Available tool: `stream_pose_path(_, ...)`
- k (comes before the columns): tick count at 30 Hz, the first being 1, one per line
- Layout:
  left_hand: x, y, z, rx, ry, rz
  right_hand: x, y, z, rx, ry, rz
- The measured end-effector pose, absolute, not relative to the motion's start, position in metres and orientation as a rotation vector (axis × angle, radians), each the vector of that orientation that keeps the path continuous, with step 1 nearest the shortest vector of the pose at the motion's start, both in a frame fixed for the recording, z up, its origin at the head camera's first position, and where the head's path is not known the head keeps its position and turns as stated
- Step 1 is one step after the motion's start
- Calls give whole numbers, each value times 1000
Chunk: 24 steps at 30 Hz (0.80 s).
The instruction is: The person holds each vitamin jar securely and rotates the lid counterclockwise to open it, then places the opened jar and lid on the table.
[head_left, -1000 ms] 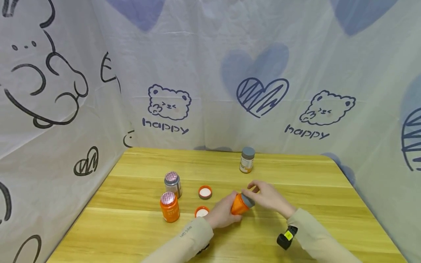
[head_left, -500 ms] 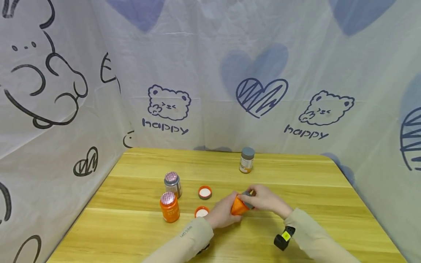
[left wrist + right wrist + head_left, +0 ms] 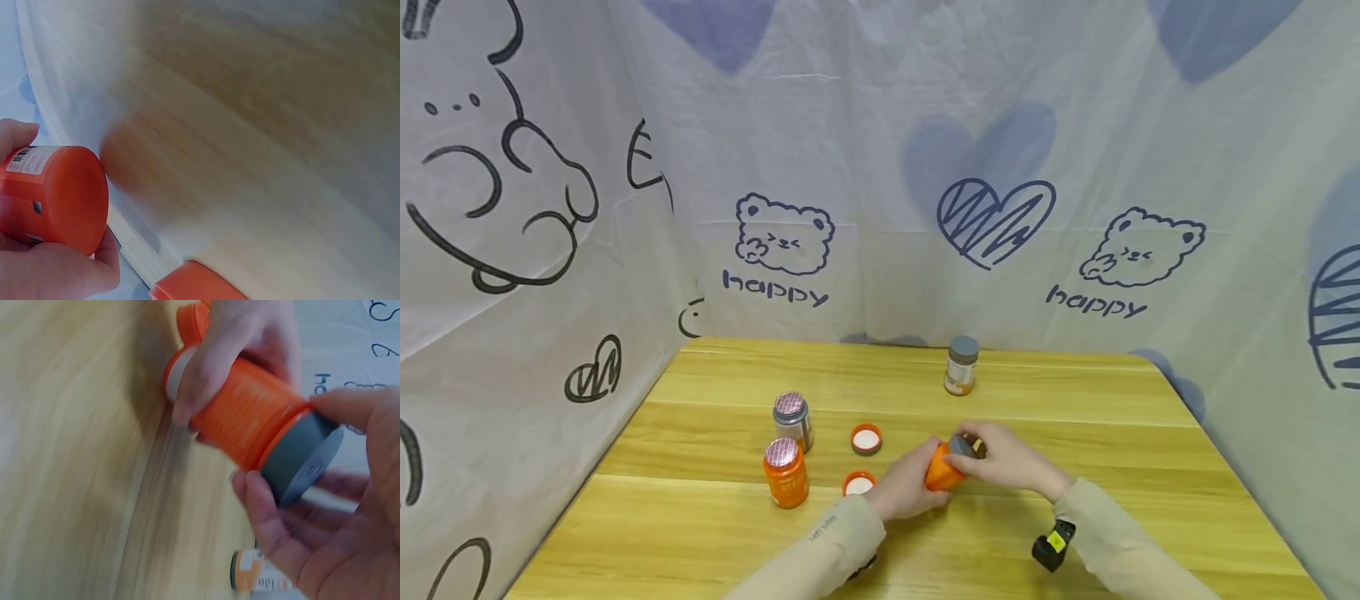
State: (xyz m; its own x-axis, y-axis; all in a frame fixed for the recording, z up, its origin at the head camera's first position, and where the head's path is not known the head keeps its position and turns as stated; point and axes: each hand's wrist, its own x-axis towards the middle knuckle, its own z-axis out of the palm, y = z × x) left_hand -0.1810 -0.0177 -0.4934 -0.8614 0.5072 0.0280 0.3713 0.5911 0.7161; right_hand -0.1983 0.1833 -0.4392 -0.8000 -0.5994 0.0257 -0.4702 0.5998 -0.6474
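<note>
My left hand [image 3: 906, 485] grips an orange pill bottle [image 3: 942, 469], tilted over the table so its grey cap points up and right. In the left wrist view, the orange base [image 3: 78, 199] and a barcode label show between thumb and fingers. My right hand [image 3: 1011, 457] pinches the rim of the grey cap [image 3: 300, 457], thumb on one side and fingertips on the other. The cap sits on the bottle's neck. Just left of the left hand lies an orange cap [image 3: 859, 482], white inside up, partly hidden by that hand. Behind it lies another upturned cap [image 3: 867, 439].
To the left stand an orange bottle [image 3: 787, 479] and a grey bottle [image 3: 794, 425], both uncapped with foil seals showing. A grey-capped bottle [image 3: 961, 367] stands near the back edge of the wooden table [image 3: 700, 433]. A printed cloth [image 3: 880, 167] hangs behind.
The right hand's fingers have come down onto the grey cap and now hold its rim, with a slight shift of the hand. The left hand and bottle have hardly moved.
</note>
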Motion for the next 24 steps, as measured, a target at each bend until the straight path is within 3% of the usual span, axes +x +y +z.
stream_pose_path(12,-180,-19,-492,716,2639,1145,-205,196,-451,-1199,2617,-984)
stream_pose_path(24,-180,-19,-492,709,2631,1153,-205,196,-450,-1214,2625,-977)
